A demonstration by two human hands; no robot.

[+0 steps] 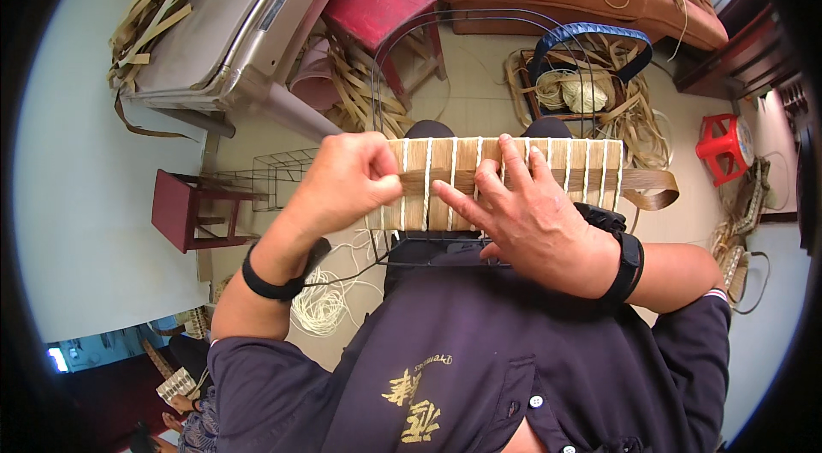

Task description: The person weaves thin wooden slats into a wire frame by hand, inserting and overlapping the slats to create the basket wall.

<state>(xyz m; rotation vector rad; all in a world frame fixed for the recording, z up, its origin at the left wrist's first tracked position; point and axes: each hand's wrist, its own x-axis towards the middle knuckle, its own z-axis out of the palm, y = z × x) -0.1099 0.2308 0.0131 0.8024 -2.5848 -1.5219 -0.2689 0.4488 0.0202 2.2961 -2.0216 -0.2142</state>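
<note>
Across my lap lies a basket panel (pixel 441 151) of flat tan strips, crossed by several pale cords, on a black wire frame (pixel 378 93). A darker brown flat strip (pixel 651 187) runs lengthwise over its middle, under at least some of the cords; its loose right end curls back past the panel. At the panel's left end, my left hand (pixel 347 183) is closed, thumb and finger pinching the strip's end. My right hand (pixel 544 230) rests on the panel with fingers spread, fingertips touching the strip and cords. What lies under its palm is hidden.
Beyond my knees stand a red stool (pixel 377 8), a pink bucket (pixel 315 76) and a tray with cord balls (pixel 586 95). Loose white cord (pixel 321 303) lies on the floor at left, near a dark red stool (pixel 184 209). Another person's hand (pixel 181 402) shows at lower left.
</note>
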